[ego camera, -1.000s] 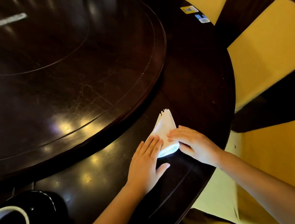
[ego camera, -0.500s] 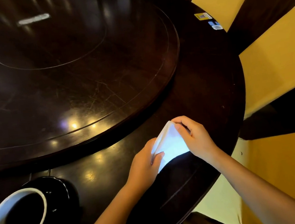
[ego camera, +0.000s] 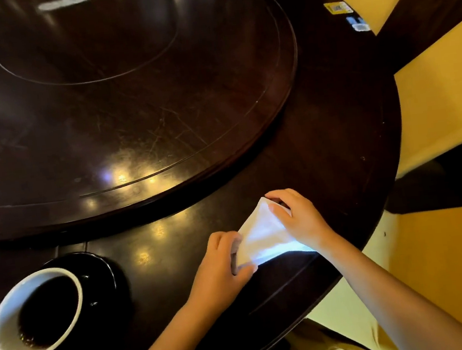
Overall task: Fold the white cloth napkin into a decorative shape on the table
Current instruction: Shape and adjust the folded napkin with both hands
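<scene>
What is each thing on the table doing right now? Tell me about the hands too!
Napkin: folded into a triangle, lying on the table, gripped at both ends.
Left hand: pinching the napkin's near corner.
Right hand: holding the napkin's far tip.
Cup: upright on a saucer, with dark liquid inside.
Saucer: flat under the cup.
Table: dark and shiny.

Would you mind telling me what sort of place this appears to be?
Probably a restaurant dining room. A large round dark wooden table carries a raised rotating centre disc, yellow-covered chairs ring it, and both hands fold a white cloth napkin beside a white-rimmed dark cup.
</scene>
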`<state>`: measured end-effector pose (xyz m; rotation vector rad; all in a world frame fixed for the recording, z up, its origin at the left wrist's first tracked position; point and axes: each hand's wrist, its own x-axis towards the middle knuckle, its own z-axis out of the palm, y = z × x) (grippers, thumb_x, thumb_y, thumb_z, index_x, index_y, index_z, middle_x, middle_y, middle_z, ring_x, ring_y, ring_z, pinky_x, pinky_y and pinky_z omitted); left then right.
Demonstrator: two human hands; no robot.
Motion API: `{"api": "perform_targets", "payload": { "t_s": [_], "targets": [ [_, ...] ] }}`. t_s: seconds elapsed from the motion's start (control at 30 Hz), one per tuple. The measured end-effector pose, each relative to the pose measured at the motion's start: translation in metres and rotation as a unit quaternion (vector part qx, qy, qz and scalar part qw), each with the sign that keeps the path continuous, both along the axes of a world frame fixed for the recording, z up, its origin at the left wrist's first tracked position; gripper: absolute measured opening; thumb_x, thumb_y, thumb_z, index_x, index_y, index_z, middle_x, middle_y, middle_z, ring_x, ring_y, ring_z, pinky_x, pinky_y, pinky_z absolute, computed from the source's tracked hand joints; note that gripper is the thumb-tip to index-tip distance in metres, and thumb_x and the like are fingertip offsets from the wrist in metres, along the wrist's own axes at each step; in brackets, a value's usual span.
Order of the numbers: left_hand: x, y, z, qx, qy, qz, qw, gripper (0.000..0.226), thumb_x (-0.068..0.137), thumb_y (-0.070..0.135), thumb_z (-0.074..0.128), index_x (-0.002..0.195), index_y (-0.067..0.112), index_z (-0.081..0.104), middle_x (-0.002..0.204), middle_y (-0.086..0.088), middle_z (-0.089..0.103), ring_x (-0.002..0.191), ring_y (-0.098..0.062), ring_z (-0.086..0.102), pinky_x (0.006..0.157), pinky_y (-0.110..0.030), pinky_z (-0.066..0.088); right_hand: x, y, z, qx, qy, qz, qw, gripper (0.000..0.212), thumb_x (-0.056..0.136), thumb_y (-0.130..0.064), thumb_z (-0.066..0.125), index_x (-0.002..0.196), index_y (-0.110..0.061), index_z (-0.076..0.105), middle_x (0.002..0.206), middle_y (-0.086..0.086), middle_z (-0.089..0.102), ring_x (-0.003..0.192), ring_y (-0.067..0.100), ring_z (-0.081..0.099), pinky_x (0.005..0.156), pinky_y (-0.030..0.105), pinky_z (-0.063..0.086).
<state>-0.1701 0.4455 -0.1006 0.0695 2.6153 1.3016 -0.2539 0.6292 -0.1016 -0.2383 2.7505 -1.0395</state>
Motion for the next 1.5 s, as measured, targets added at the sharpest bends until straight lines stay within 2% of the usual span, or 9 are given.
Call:
{"api": "perform_targets", "payload": {
  "t_s": [0.2,0.33,0.43,0.57,0.7,0.83,1.07,1.3,1.5],
  "targets": [
    [-0.001,0.001,0.003,-0.051,0.0,0.016,0.999,0.039,0.085,0.032,0.061,0.119,0.019,0.049,0.122,0.005,0.045,0.097,-0.006,0.049,0.076,-0.011,0.04,0.016,0.024,0.001,0.054,0.023,0.032,0.998,0.031,0.095,-0.023,0.044,0.124,-0.015,0.051,0.123,0.004,0.055,0.114,0.018,0.045,0.093,0.028,0.038],
    [-0.009,-0.003,0.003,-0.084,0.045,0.024,0.995,0.032,0.085,0.03,0.059,0.115,0.018,0.056,0.119,0.003,0.051,0.112,-0.013,0.043,0.088,-0.018,0.032,0.033,0.047,0.0,0.057,-0.024,0.074,0.995,0.056,0.082,-0.047,0.051,0.133,-0.025,0.041,0.125,-0.009,0.047,0.115,0.013,0.038,0.096,0.032,0.039],
    [-0.017,-0.007,0.006,-0.048,0.025,0.043,0.998,0.023,0.088,0.025,0.056,0.11,0.019,0.059,0.106,0.003,0.06,0.098,-0.012,0.052,0.08,-0.021,0.037,0.044,0.056,-0.002,0.055,-0.013,0.079,0.995,0.068,0.074,-0.058,0.045,0.134,-0.024,0.041,0.123,-0.014,0.044,0.114,0.01,0.038,0.092,0.025,0.036],
    [-0.025,-0.011,0.005,0.024,-0.018,0.095,0.995,0.015,0.086,0.013,0.057,0.099,0.02,0.062,0.079,0.005,0.064,0.068,-0.011,0.059,0.062,-0.022,0.041,0.054,0.056,-0.009,0.056,0.051,0.035,0.996,0.053,0.08,-0.045,0.05,0.126,-0.018,0.05,0.118,-0.006,0.054,0.104,0.003,0.038,0.087,0.024,0.039],
    [-0.029,-0.013,0.005,0.035,-0.01,0.112,0.993,0.021,0.086,0.008,0.056,0.098,0.025,0.062,0.08,0.007,0.063,0.066,-0.004,0.059,0.056,-0.007,0.038,0.062,0.054,-0.013,0.073,0.114,0.023,0.991,0.044,0.079,-0.047,0.05,0.117,-0.024,0.052,0.11,-0.004,0.059,0.099,0.005,0.04,0.085,0.029,0.04],
    [-0.024,-0.012,0.008,0.056,0.004,0.113,0.992,0.03,0.085,0.006,0.058,0.107,0.026,0.06,0.092,0.004,0.063,0.07,-0.01,0.058,0.063,-0.014,0.042,0.069,0.06,-0.018,0.05,0.122,0.01,0.991,0.036,0.083,-0.044,0.048,0.111,-0.024,0.054,0.107,-0.003,0.06,0.099,0.007,0.045,0.083,0.023,0.044],
    [-0.021,-0.013,0.004,-0.008,-0.05,0.084,0.995,0.023,0.088,0.009,0.056,0.108,0.019,0.061,0.066,0.015,0.056,0.051,-0.003,0.054,0.047,-0.005,0.04,0.071,0.063,-0.026,0.014,0.127,-0.015,0.992,0.031,0.084,-0.039,0.048,0.098,-0.015,0.06,0.097,-0.011,0.054,0.093,0.003,0.048,0.076,0.005,0.042],
    [-0.027,-0.013,0.003,-0.047,-0.07,0.064,0.994,0.022,0.088,0.01,0.054,0.108,0.018,0.061,0.1,0.001,0.066,0.078,-0.009,0.056,0.066,-0.017,0.038,0.076,0.071,-0.032,0.032,0.133,-0.011,0.991,0.021,0.084,-0.045,0.052,0.084,-0.025,0.047,0.085,-0.004,0.058,0.081,0.012,0.048,0.076,0.016,0.034],
    [-0.025,-0.015,0.001,-0.054,-0.062,0.063,0.995,0.022,0.087,0.008,0.055,0.106,0.017,0.061,0.105,0.0,0.066,0.086,-0.01,0.053,0.072,-0.022,0.037,0.078,0.074,-0.033,0.058,0.161,-0.034,0.985,0.024,0.081,-0.043,0.056,0.078,-0.019,0.052,0.081,-0.002,0.06,0.083,0.009,0.042,0.074,0.018,0.034]
  ]
}}
